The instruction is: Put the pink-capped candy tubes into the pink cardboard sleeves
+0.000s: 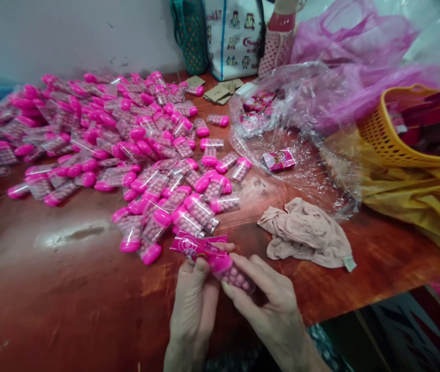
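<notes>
My left hand (194,294) pinches a pink printed wrapper sleeve (192,245) between thumb and fingers. Beside it, my right hand (268,287) grips a small clear candy container (238,277) filled with pink balls. The container's pink-capped end meets the sleeve; whether it sits inside the sleeve I cannot tell. Just beyond my hands lies a large heap of similar pink-capped candy containers (142,150), stretching to the left along the wall. A crumpled beige cloth (307,235) rests to the right of my hands.
Clear plastic (301,134) with pink printed packets (279,160) lies behind the cloth. A yellow basket (375,119) of dark red packets stands on a yellow bag (409,201) at right. Cardboard pieces (220,93), a white bag (233,41) and a pink plastic bag (351,36) are at the back.
</notes>
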A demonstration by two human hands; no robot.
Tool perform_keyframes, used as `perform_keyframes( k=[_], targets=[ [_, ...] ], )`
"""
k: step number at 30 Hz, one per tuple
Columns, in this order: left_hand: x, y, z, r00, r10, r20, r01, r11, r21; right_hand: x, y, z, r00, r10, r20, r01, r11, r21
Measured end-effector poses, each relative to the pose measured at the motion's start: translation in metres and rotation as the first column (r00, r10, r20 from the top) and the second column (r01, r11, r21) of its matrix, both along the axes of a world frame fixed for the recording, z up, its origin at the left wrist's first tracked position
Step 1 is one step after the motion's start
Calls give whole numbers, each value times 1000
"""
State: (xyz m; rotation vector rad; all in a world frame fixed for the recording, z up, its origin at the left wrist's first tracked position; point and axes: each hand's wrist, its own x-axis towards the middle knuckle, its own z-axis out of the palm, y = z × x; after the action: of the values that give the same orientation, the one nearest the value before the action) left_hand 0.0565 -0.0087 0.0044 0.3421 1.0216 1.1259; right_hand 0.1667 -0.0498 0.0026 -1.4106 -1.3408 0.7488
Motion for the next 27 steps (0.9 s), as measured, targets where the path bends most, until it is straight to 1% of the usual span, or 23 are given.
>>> perform_keyframes(
  k=[2, 4, 6, 8, 10, 12, 14, 15, 16, 18, 20, 22, 23, 24, 25, 27],
  targets=[
    [-2, -1, -2, 999, -36, 26, 37, 999, -24, -1, 0, 0, 1000, -5, -20, 5, 1000, -10],
    [-3, -1, -3, 997, -62, 43, 64, 997, -35, -1, 0, 1, 997, 1, -81, -5, 999, -48],
    [-5, -2, -3, 995, -87, 43, 88, 996, -18, 0, -1, 3, 988, 11, -152, -29, 993, -113],
    [-4, -2, -2, 995, -102, 15, 102, 995, 9, -1, -1, 3, 983, -2, -184, -27, 988, -154],
    [-2, -2, 0, 996, -78, -40, 79, 997, 25, -3, -2, 2, 989, -35, -147, 18, 993, -113],
    [2, -2, 2, 995, -22, -96, 24, 1000, 18, -6, -2, 0, 995, -77, -68, 78, 997, 5],
    [4, -1, 5, 995, -9, -100, 8, 1000, -13, -9, -2, -2, 994, -108, -10, 108, 989, 105],
    [5, -1, 6, 997, -30, -77, 27, 999, -37, -9, -3, -2, 994, -110, -8, 110, 988, 113],
    [5, -1, 6, 997, -67, -43, 65, 996, -59, -10, -3, -2, 994, -101, -31, 104, 991, 86],
    [4, -1, 7, 990, -139, 13, 139, 988, -70, -10, -3, -1, 987, -76, -145, 69, 996, -56],
    [1, -1, 6, 986, -164, 9, 164, 985, -47, -11, -4, -1, 946, -68, -318, -4, 975, -221],
    [-3, -2, 5, 987, -159, -16, 158, 987, -28, -12, -3, -1, 886, -80, -457, -81, 943, -322],
    [-5, -2, 4, 988, -152, -22, 151, 988, -29, -13, -3, -2, 869, -83, -489, -102, 935, -340],
    [-6, -1, 4, 989, -144, -18, 143, 989, -34, -14, -2, -3, 869, -80, -489, -103, 936, -337],
    [-7, -1, 4, 991, -134, -8, 133, 990, -40, -14, -1, -4, 887, -70, -456, -87, 946, -313],
    [-8, 0, 4, 994, -110, 5, 111, 993, -47, -15, 0, -5, 943, -49, -329, -23, 978, -209]
  ],
)
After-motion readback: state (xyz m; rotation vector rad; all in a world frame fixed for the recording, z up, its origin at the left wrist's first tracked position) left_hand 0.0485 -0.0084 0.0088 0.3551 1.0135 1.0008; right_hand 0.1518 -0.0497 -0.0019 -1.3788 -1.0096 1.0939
